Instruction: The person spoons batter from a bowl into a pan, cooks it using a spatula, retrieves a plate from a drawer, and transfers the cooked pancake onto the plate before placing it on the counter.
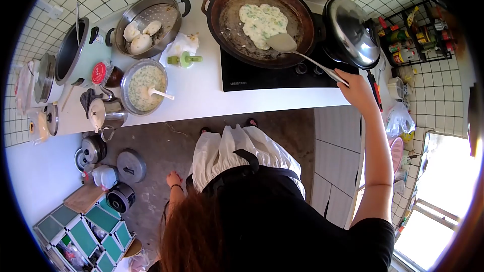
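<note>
The right hand [353,89] has its grip round the spatula [282,43], whose blade meets the pancake [259,20] between four and five o'clock in the pan [224,27]. Low down hangs the left hand [174,178]; its grip I can't make out.

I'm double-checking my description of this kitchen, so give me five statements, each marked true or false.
1. The right hand holds the spatula by its handle. True.
2. Green-flecked batter lies in the wide pan. True.
3. The left hand grips the wide pan. False: it hangs low, apart from it.
4. The mixing bowl is bare inside. False: it holds pale mixture and a white spoon.
5. A shiny lid sits right of the wide pan. True.
</note>
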The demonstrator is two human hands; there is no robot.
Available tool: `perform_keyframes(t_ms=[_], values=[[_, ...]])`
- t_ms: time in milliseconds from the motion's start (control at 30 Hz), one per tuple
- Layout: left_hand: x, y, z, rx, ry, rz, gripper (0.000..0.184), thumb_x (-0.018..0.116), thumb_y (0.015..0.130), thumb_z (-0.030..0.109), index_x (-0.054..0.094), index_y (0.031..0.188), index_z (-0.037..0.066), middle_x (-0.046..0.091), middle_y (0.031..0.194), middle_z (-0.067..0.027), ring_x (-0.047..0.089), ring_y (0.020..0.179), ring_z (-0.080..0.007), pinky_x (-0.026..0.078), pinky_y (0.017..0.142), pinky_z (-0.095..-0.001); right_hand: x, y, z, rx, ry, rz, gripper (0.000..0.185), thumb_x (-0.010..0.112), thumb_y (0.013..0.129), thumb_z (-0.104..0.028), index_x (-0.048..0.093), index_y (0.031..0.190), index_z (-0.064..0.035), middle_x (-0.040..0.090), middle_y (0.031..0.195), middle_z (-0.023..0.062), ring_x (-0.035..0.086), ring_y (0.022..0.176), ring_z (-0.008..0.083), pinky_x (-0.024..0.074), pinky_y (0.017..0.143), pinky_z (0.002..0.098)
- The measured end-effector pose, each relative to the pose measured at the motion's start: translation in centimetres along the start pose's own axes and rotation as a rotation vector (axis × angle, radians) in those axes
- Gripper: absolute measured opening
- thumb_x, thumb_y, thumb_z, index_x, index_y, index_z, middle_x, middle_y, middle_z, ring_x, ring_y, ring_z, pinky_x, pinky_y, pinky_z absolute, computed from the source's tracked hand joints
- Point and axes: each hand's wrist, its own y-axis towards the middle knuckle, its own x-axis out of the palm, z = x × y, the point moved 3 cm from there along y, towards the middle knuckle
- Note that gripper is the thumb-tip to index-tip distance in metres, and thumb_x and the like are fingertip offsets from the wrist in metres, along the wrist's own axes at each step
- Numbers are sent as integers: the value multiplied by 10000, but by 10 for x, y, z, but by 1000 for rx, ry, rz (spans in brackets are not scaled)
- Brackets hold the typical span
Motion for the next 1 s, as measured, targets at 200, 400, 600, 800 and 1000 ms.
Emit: perform_keyframes(t_ms=[200,400,600,800,1000], values=[[8,7,6,2,38,-31,151,490,796,174,546,857,47,511,630,-41,465,466,-150,413,400,-312,-4,13,6,37,73,41,379,583,825,-140,556,1195,-63,620,1059,187,615,923,299,458,811,304],[15,-1,16,31,-35,35,135,473,794,175,545,767,65,436,541,-20,404,413,-150,336,350,-292,7,33,-16,43,26,70,376,576,828,-159,555,1189,-56,602,1085,199,584,981,357,453,849,351],[5,7,8,34,-10,-37,137,511,797,193,523,787,57,485,568,-25,450,433,-148,401,371,-318,20,18,-27,52,33,43,385,572,819,-128,539,1178,9,616,978,246,623,867,344,474,751,339],[3,7,8,42,31,-18,136,490,796,177,522,785,45,482,564,-31,457,444,-153,403,373,-320,28,-12,-51,100,94,-3,389,565,823,-125,530,1179,26,614,937,259,631,793,347,479,700,341],[4,27,12,6,114,-63,147,478,785,164,533,822,32,489,587,-47,462,460,-164,411,387,-320,2,-30,-71,142,178,-8,396,589,812,-146,547,1178,1,633,950,225,628,756,274,469,699,315]])
